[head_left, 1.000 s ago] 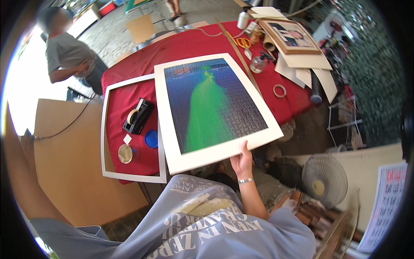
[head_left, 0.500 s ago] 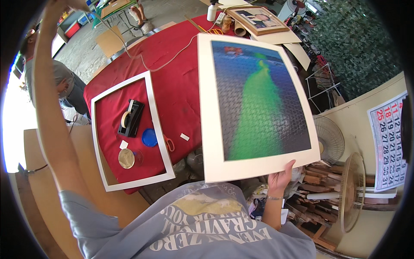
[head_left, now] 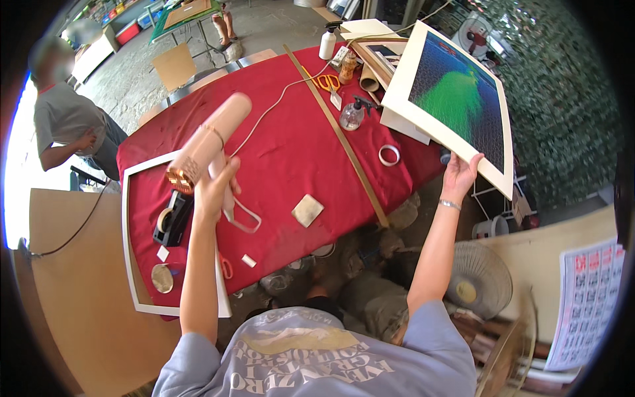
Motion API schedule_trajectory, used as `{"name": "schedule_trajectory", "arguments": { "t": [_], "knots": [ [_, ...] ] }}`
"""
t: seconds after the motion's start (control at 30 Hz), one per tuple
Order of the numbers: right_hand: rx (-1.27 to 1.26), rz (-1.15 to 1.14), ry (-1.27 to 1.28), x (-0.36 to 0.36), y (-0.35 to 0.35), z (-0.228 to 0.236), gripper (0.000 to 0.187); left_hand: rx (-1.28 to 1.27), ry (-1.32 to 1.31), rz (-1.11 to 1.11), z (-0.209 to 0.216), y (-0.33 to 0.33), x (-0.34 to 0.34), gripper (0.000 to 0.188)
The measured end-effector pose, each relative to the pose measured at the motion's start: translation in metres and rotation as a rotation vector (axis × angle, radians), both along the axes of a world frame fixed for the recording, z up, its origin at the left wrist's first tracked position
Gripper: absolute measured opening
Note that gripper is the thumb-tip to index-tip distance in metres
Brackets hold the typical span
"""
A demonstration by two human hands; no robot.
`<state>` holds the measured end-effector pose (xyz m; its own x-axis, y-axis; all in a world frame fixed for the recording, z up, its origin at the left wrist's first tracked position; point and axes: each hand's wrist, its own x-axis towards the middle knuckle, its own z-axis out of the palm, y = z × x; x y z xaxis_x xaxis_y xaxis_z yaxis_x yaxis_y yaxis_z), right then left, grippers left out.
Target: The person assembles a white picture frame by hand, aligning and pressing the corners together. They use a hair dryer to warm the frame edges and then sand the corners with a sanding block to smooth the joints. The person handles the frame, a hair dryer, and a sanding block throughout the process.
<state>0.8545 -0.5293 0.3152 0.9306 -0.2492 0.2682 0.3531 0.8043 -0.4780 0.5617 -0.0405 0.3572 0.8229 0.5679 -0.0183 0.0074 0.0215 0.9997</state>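
Both hands are raised, a pink hair dryer [head_left: 213, 140] in the left hand [head_left: 213, 193] and a white-bordered picture [head_left: 455, 92] in the right hand [head_left: 461, 177].
The left forearm [head_left: 200, 278] rises nearly upright from the lower edge, left of centre; its fingers are wrapped around the dryer's handle, with the barrel above them slanting toward the upper right and its coppery end at lower left. Below it, on the red-covered table [head_left: 278, 165], a black tape dispenser [head_left: 173, 218] lies within a white frame [head_left: 127, 231]. The right forearm [head_left: 433, 258] reaches up at right of centre; its fingers pinch the picture's lower edge, thumb on the white border, the others mostly hidden beneath. The picture spreads above them, tilted, into the upper right of the frame.
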Motion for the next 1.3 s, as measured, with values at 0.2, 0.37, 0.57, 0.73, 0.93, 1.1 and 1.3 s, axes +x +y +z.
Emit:
{"name": "schedule_trajectory", "arguments": {
  "t": [0.2, 0.37, 0.57, 0.73, 0.93, 1.1, 1.3],
  "knots": [
    [0.032, -0.017, 0.107, 0.200, 0.003, -0.051, 0.060, -0.238, 0.096, 0.259, -0.060, -0.049, 0.016, 0.027],
    [0.135, 0.051, 0.099, 0.300, 0.025, -0.096, 0.063, -0.262, 0.276, 0.370, -0.086, -0.084, -0.009, 0.026],
    [0.089, -0.020, 0.215, 0.361, 0.048, -0.138, 0.065, -0.285, 0.483, 0.467, -0.111, -0.119, -0.039, 0.029],
    [0.083, 0.038, 0.294, 0.379, 0.067, -0.176, 0.072, -0.314, 0.465, 0.498, -0.119, -0.133, -0.042, 0.025],
    [-0.062, 0.213, 0.400, 0.374, 0.064, -0.214, 0.076, -0.292, 0.423, 0.502, -0.116, -0.136, -0.033, 0.027],
    [-0.095, 0.277, 0.607, 0.374, 0.046, -0.212, 0.071, -0.302, 0.382, 0.509, -0.114, -0.137, -0.033, 0.027],
    [-0.418, 0.470, 0.716, 0.309, 0.064, -0.134, 0.056, -0.351, 0.260, 0.523, -0.110, -0.134, -0.041, 0.027]
  ]
}}
